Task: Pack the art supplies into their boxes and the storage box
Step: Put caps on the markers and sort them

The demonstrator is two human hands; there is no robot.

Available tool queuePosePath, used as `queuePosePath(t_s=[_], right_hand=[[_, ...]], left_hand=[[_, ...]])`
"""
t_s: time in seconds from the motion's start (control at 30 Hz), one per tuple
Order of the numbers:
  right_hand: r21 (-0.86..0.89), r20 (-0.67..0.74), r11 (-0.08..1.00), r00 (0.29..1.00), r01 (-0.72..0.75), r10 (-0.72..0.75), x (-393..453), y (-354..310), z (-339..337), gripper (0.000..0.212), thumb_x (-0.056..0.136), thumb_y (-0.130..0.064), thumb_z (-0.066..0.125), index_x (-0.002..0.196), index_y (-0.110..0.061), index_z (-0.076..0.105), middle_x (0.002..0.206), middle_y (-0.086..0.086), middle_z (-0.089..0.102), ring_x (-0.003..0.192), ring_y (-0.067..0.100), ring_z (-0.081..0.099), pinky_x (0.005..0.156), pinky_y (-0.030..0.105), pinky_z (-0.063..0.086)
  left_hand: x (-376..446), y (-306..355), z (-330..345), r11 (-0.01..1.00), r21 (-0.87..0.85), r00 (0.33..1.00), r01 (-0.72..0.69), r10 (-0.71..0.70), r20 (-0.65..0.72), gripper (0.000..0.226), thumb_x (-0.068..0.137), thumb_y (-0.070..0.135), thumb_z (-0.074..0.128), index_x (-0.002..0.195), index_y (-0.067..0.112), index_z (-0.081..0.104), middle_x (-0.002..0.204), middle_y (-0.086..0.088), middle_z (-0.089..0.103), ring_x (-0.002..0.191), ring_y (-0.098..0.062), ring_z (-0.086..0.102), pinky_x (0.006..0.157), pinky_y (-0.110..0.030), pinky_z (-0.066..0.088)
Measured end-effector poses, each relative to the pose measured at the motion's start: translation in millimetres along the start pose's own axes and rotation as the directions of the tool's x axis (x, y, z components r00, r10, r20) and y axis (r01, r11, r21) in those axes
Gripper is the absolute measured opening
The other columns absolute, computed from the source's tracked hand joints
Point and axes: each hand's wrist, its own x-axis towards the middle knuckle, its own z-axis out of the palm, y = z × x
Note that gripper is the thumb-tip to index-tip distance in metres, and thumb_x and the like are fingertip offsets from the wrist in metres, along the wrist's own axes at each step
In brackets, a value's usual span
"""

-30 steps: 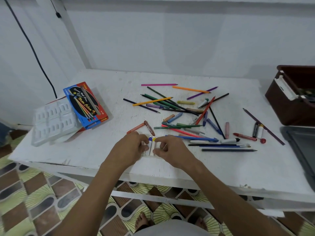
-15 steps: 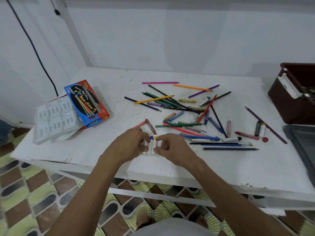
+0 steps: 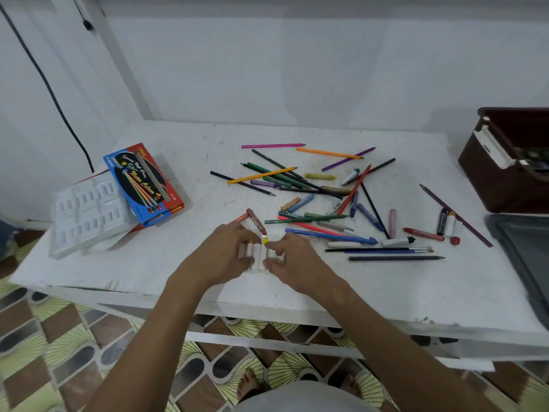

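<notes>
Near the table's front edge lies a small clear tray of white paint tubes (image 3: 259, 254), with a yellow-capped tube showing at its top. My left hand (image 3: 219, 251) grips the tray's left side, fingers curled over the tubes. My right hand (image 3: 292, 260) pinches its right side. Behind them, loose coloured pencils, crayons and pens (image 3: 312, 191) are scattered across the middle of the white table (image 3: 386, 292). A blue and red watercolour box (image 3: 142, 182) sits at the left.
A white plastic palette tray (image 3: 86, 215) lies beside the watercolour box at the left edge. A dark brown storage box (image 3: 511, 162) stands open at the far right, with a grey lid (image 3: 525, 251) in front of it. Patterned floor lies below.
Both hands stay on the tube tray in the same spot; the fingers shifted slightly over the tubes. The camera tilted a little.
</notes>
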Motion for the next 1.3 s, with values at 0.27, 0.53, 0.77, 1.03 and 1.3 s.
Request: queuePosePath(t_s=[0.27,0.53,0.77,1.03,1.3], right_hand=[[-0.012,0.006,0.998,0.998,0.060,-0.060,-2,-1,-5,0.043,0.092,-0.029,0.056,0.134,-0.019,0.052,0.105,0.005,0.051,0.083,0.011,0.043,0.073,0.022,0.034],[0.014,-0.115,0.999,0.992,0.050,-0.048,-14,5,-24,0.036,0.092,-0.024,0.058,0.128,-0.017,0.058,0.108,-0.001,0.059,0.077,0.005,0.050,0.075,0.015,0.040],[-0.036,-0.310,0.997,0.949,-0.072,0.057,-41,60,-76,0.025,0.089,-0.015,0.062,0.113,-0.011,0.067,0.094,0.001,0.058,0.072,0.006,0.051,0.069,0.007,0.036],[-0.339,-0.169,0.913,0.969,-0.227,0.179,-42,104,-110,0.028,0.093,-0.017,0.056,0.119,-0.011,0.063,0.118,0.012,0.057,0.108,0.028,0.053,0.098,0.035,0.041],[-0.235,-0.173,0.941,0.963,-0.244,0.207,-42,106,-116,0.023,0.093,-0.014,0.056,0.111,-0.010,0.069,0.106,0.012,0.064,0.084,0.021,0.060,0.074,0.025,0.048]], left_hand=[[-4,3,-1,0.999,-0.040,1.000,-0.009,0.008,-0.024,0.040,0.088,0.026,0.063,0.128,0.024,0.059,0.123,0.002,0.054,0.105,-0.013,0.047,0.086,-0.019,0.034],[3,12,-6,0.993,-0.098,0.988,0.065,-0.078,-0.133,0.030,0.090,0.022,0.061,0.120,0.021,0.064,0.113,0.000,0.059,0.086,-0.009,0.052,0.077,-0.020,0.041],[30,69,6,0.984,-0.082,0.981,-0.160,0.149,-0.127,0.023,0.089,0.029,0.063,0.111,0.024,0.067,0.094,0.008,0.056,0.070,-0.003,0.049,0.065,-0.017,0.039],[67,130,33,0.959,0.129,0.967,-0.252,0.244,0.070,0.026,0.095,0.031,0.050,0.107,0.020,0.070,0.096,-0.003,0.061,0.082,-0.019,0.060,0.075,-0.035,0.054],[74,138,43,0.959,0.215,0.982,-0.186,0.177,0.058,0.019,0.093,0.029,0.055,0.105,0.017,0.063,0.103,-0.002,0.053,0.091,-0.021,0.055,0.079,-0.036,0.051]])
